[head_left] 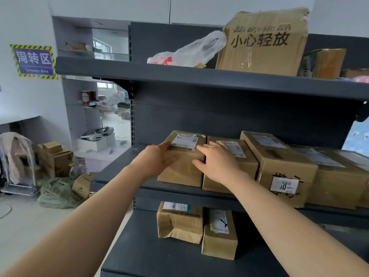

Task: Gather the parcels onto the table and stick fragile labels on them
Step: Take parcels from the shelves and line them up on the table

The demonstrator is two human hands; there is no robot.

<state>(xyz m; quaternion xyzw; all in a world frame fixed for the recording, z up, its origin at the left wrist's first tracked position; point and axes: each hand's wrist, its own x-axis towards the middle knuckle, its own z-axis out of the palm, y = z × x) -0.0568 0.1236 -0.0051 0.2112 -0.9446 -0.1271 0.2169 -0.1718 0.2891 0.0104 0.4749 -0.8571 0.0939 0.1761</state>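
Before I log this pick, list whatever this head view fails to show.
- Table and fragile labels: outside the head view's frame.
- Small brown cardboard parcel on the dark grey metal middle shelf: head view, side faces hidden by the left hand and right hand; white label print too small.
- Rightmost brown cardboard box on that shelf: head view, cut off by the right edge.

Faced a grey rack [179,76] with three shelves in view. Found a clear plastic bag [191,50] with red print lying on its top shelf. Noted a blue sign [33,60], bordered in hazard stripes, on the wall at left. Spotted a red can [85,97] on a glass shelf [107,109] beyond, a headset [97,133] on a white box [93,144] below. Saw a trolley [20,189] draped with a pale cloth [14,152] on the floor, a green sack [56,193] just beside it.
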